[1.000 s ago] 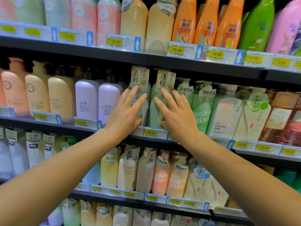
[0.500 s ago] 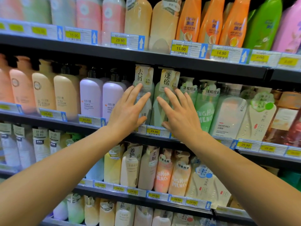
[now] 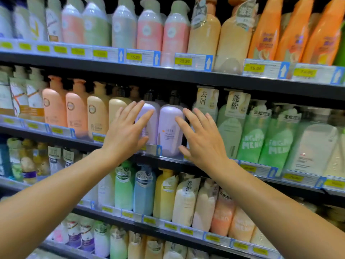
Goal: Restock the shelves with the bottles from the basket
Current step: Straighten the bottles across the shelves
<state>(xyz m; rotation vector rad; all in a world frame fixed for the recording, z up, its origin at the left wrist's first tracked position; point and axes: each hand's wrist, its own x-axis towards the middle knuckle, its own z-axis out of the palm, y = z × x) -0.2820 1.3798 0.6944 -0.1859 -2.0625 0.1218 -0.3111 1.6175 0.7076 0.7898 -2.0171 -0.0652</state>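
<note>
Two bare forearms are seen entering from 7 and 5 o'clock, converging on the second shelf (image 3: 186, 79) near frame centre. The left hand (image 3: 124, 135) is held flat with fingers straight and slightly fanned, laid over the front of the left lilac bottle (image 3: 149, 124); contact appears likely but cannot be confirmed through the motion blur. The right hand (image 3: 202, 141) is likewise held flat with fingers spread, its fingertips at the right edge of the right lilac bottle (image 3: 169, 129), at 3 o'clock of it. Nothing is gripped by either hand. The two lilac bottles are found upright, side by side at the shelf's front edge, between the beige pump bottles at 9 o'clock and the green tagged bottles (image 3: 229, 131) at 3 o'clock. The basket is not in view. Risk, as judged: if a flat push is applied high on these tall, narrow bottles, one could be tipped backward into the row behind, or sideways into a neighbour; an uneven push could leave the labels turned; the price tag strip (image 3: 153, 149) below could be knocked loose by a wrist
</note>
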